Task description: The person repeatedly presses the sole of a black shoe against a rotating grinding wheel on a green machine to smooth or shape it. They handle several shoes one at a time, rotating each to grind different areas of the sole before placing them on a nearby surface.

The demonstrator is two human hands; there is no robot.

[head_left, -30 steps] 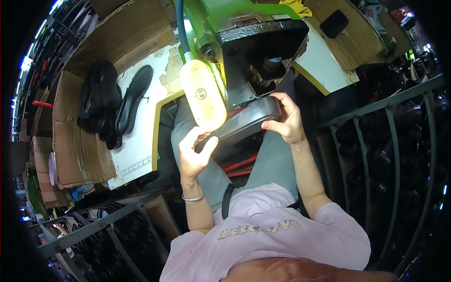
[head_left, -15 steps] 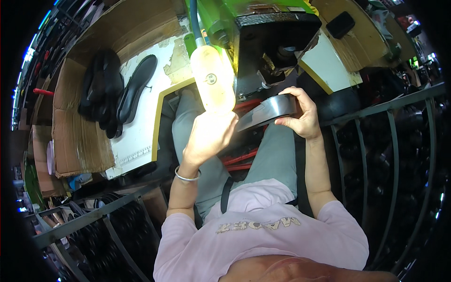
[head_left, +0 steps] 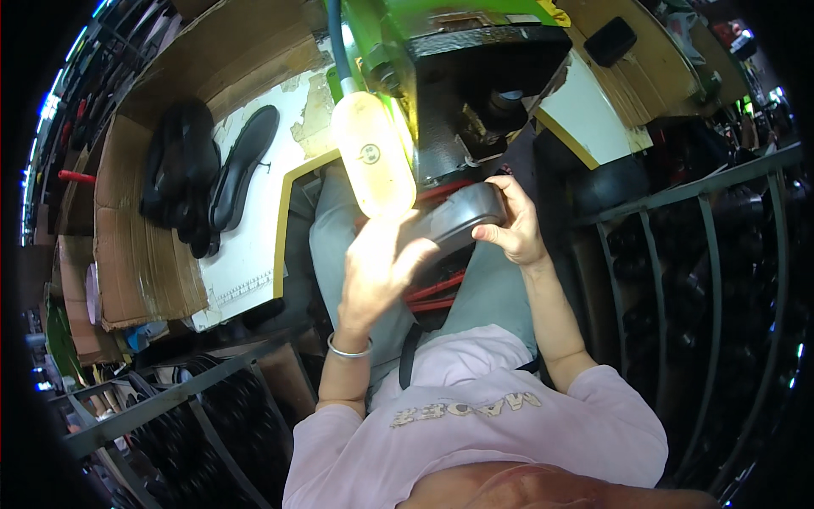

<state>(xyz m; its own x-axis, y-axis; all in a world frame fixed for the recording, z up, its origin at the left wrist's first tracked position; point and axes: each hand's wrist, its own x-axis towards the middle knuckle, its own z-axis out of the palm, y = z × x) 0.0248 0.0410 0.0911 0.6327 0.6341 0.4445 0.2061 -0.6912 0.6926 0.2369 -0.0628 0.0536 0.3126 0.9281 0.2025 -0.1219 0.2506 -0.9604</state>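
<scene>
A black shoe sole [head_left: 462, 212] is held in front of the machine, above my lap, its thick rounded end to the right. My right hand [head_left: 515, 227] is closed round that end, with the thumb on the near edge and the fingers on the far side. My left hand [head_left: 373, 271] grips the other end, thumb toward me; its fingertips are washed out by bright light. A glowing yellow-white lamp [head_left: 373, 157] hangs just beyond my left hand and overlaps it in the view. The black and green machine's lower fitting [head_left: 483, 140] is just beyond the sole.
Several black soles [head_left: 182, 170] lie at the left, by a cardboard box wall [head_left: 144, 246], on a white tabletop with a yellow edge [head_left: 281, 229]. Metal rails [head_left: 712, 254] stand at my right and a metal rack [head_left: 170, 407] at my lower left. A black block [head_left: 610, 42] sits at far right.
My right hand and the sole have moved left and slightly nearer me. The sole has turned, showing more of its broad face. My left hand has shifted its grip, thumb now spread along the sole.
</scene>
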